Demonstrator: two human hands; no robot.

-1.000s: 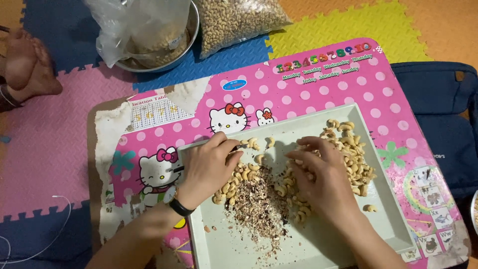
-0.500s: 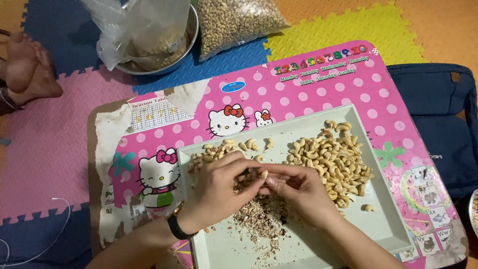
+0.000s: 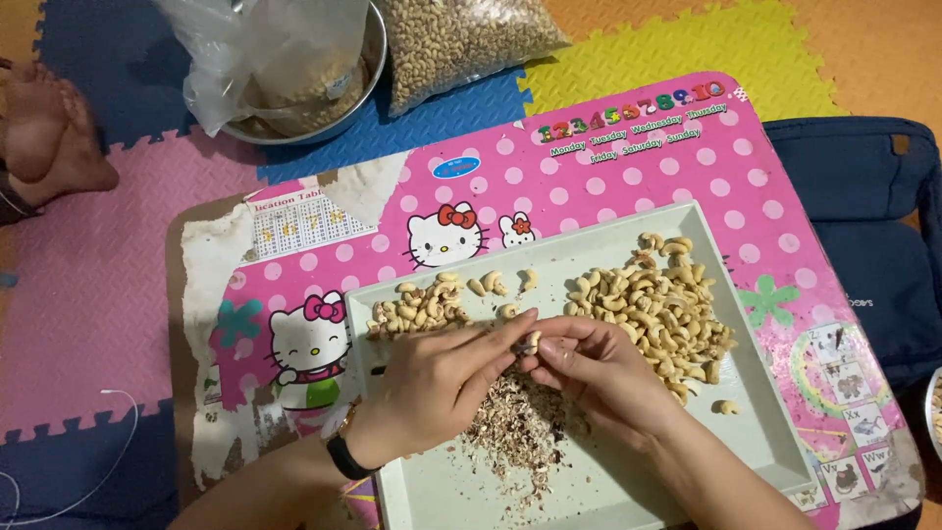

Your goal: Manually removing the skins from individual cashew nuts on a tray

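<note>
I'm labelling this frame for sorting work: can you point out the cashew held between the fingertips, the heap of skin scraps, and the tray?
Cashew (image 3: 531, 343), head view, its pale exposed end.
Skin scraps (image 3: 515, 432), head view, middle of the brown heap.
Tray (image 3: 432, 496), head view, bare pale-green floor near the front left.

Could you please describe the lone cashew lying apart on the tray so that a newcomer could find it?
Start at the pale green tray on the pink table. On its right side lies the big cashew pile. Just below that pile's lower right edge, one curved cashew lies alone on bare tray, touching no other nut.
</note>
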